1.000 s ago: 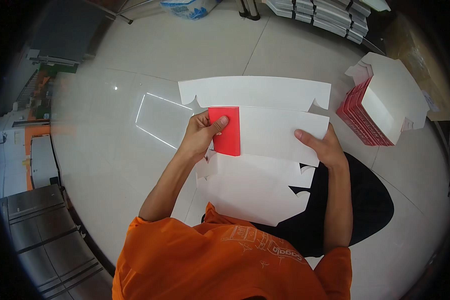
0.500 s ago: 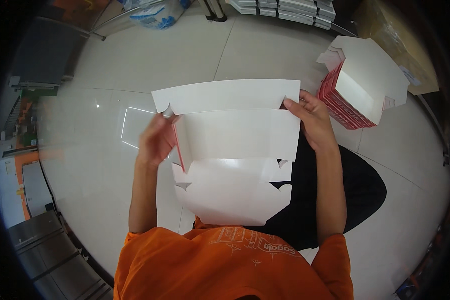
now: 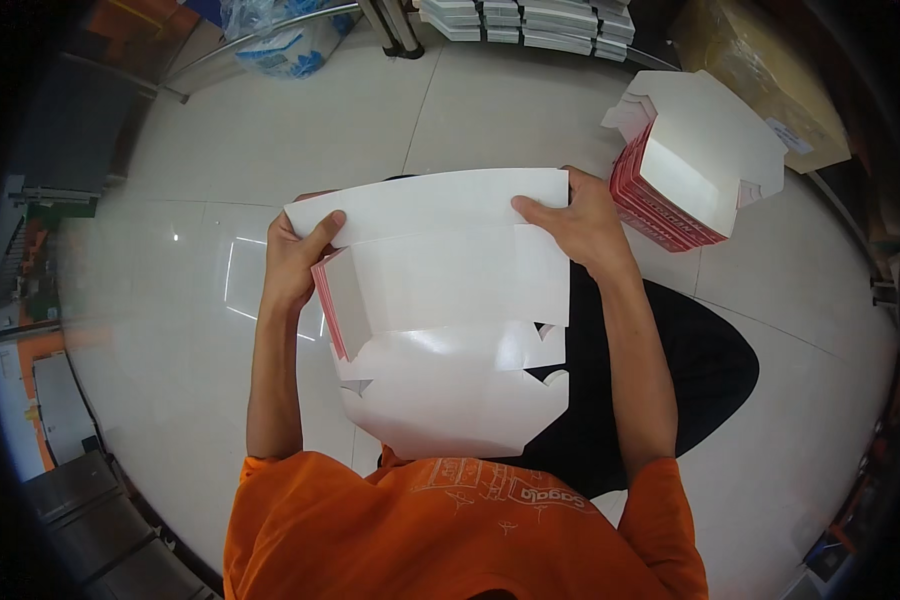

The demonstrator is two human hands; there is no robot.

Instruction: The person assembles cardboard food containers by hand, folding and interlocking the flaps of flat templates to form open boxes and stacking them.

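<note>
A partly folded cardboard food box (image 3: pixel 440 285), white inside, lies across my lap with its long flaps spread. Its left side panel stands up and shows a red outer face; the right side lies flatter. My left hand (image 3: pixel 298 255) grips the far left corner, thumb on top of the far flap and fingers behind it. At the far right corner, my right hand (image 3: pixel 580 222) pinches the same flap, its thumb on the white face and the other fingers hidden behind. Notched tabs show along the near half of the box.
On the floor at the right stands a nested stack of folded red-and-white boxes (image 3: pixel 670 190). Behind it is a brown carton (image 3: pixel 760 85). Flat card blanks (image 3: pixel 530 25) are piled at the back, near metal legs (image 3: pixel 392 28) and a blue-and-clear plastic bag (image 3: pixel 290 45).
Both thumbs have moved onto the far flap, my left hand shifting from the left side panel up to the corner. The far flap now tilts differently, and the view has shifted slightly.
</note>
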